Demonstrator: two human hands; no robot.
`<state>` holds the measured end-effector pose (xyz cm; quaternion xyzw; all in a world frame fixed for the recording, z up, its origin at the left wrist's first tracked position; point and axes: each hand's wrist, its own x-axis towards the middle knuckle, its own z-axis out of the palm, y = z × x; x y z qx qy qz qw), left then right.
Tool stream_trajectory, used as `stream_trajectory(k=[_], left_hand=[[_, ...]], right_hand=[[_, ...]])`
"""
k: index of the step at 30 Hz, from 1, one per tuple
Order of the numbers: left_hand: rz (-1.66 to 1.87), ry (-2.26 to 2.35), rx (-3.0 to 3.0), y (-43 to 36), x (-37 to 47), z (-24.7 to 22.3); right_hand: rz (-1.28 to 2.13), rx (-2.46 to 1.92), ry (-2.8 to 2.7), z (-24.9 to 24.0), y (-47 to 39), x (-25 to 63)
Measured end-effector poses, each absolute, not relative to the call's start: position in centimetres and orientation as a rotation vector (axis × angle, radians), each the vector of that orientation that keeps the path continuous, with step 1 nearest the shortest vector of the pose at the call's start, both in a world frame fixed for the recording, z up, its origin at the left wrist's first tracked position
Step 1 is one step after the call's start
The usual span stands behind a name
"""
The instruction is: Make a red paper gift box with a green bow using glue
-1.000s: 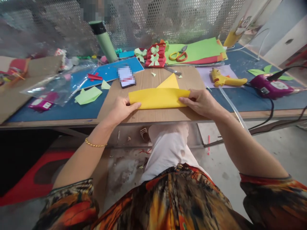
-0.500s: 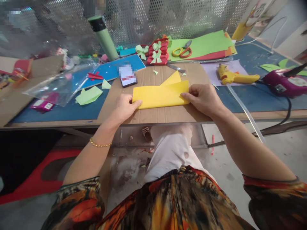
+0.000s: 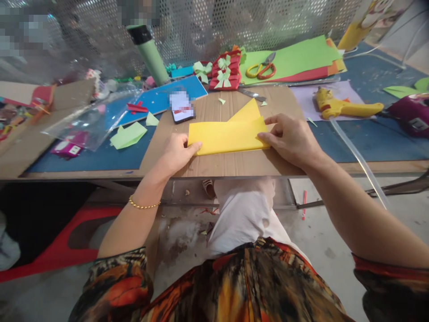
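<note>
A folded sheet of yellow paper (image 3: 228, 136) lies over a piece of brown cardboard (image 3: 214, 167) at the front of the table. One pointed corner of the yellow paper sticks up behind the fold. My left hand (image 3: 179, 153) pinches its left end, thumb on top. At the right end my right hand (image 3: 291, 138) holds the paper between thumb and fingers. Just behind the paper lie a phone (image 3: 182, 107) and a knife-like blade (image 3: 252, 94), with small pale green scraps near them.
Scissors (image 3: 261, 70) rest on green paper sheets (image 3: 301, 56) at the back. A yellow glue gun (image 3: 351, 107) lies to the right, its clear glue stick reaching past the table edge. A green bottle (image 3: 150, 58) stands behind a blue board (image 3: 157, 100).
The view has shifted slightly, moving the whole scene rightward. Both hands keep hold of the yellow paper; the right index finger is more extended and the paper's right edge lies lower.
</note>
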<state>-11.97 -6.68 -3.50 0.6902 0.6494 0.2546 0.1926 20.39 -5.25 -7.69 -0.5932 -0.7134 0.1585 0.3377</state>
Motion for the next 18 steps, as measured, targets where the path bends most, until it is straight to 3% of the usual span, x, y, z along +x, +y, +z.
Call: stream_trajectory(k=[8, 18], left_hand=[[0.921, 1.584, 1.892, -6.1, -12.6, -5.1], [0.851, 1.797, 1.841, -6.7, -11.4, -3.8]], right_hand=[[0.337, -1.610, -1.883, -7.4, -5.3, 19.9], [0.366, -1.664, -1.929, -5.9, -6.1, 19.2]])
